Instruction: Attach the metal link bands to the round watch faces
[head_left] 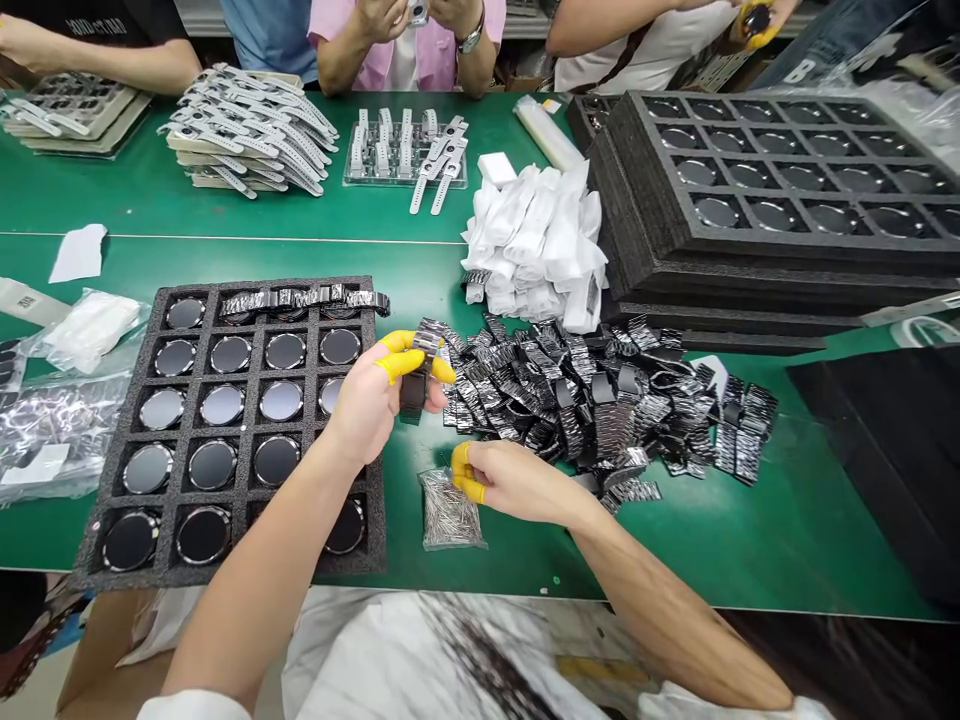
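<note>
Item, one dark metal watch band: gripped between the thumb and fingers of the worker's left hand, raised in front of the body, its long axis running roughly away from the wearer, far end leaning a little right. Item, one clear bag of thin metal pins: flat on the green table, nearer the wearer than the band and slightly to its right; the right hand is the closer of the two, fingertips over the bag's far right corner. Right hand's pose: back upward, forearm slanting in from the lower right, fingers curled and pointing left; whether they pinch a pin or touch the bag, I cannot tell. Left hand's pose: wrist raised, forearm crossing above a foam tray of round watch faces. Yellow covers on several fingertips of both hands. Item, a heap of similar dark bands, just right of the held one. Item, white wrapped pieces, beyond the heap.
</note>
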